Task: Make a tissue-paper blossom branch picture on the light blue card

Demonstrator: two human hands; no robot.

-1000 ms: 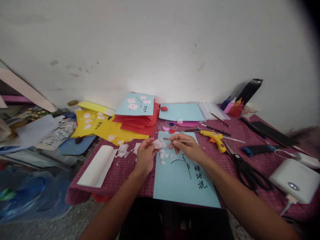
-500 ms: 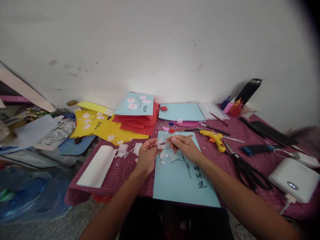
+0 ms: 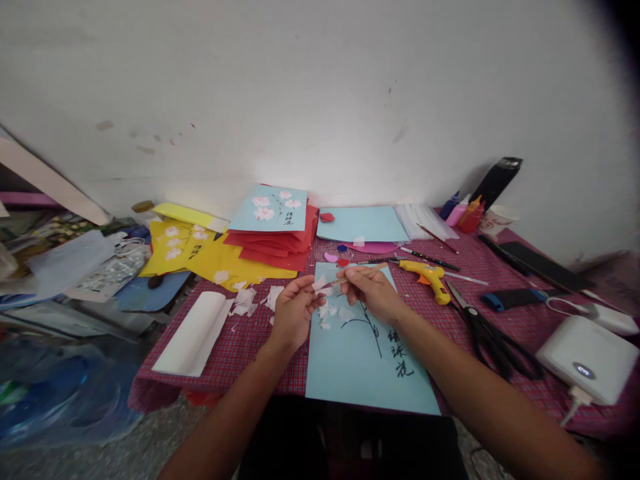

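Between the fingertips of my left hand [image 3: 296,308] is a small scrap of white paper [image 3: 320,283]. My right hand [image 3: 371,291] pinches a slim paintbrush [image 3: 376,267] with a wooden-coloured handle, its tip at the scrap. Under both hands lies a light blue sheet [image 3: 360,380] with a black painted branch [image 3: 373,327] and black characters [image 3: 400,353]. Crumpled white paper bits [image 3: 327,312] sit on its upper left part. Just beyond the sheet are dabs of pink [image 3: 331,257], red [image 3: 343,263] and blue paint [image 3: 342,248].
White paper [image 3: 193,333] and torn scraps [image 3: 244,301] lie left. Behind stand red sheets [image 3: 295,250] topped by a finished blue flower card [image 3: 267,208]. Rightward are a yellow glue gun [image 3: 427,275], black-handled scissors [image 3: 493,340], paint bottles [image 3: 470,215] and a white power bank [image 3: 585,360].
The paper scrap between my hands has tilted and looks narrower. The paintbrush has shifted slightly, while both hands stay in nearly the same place.
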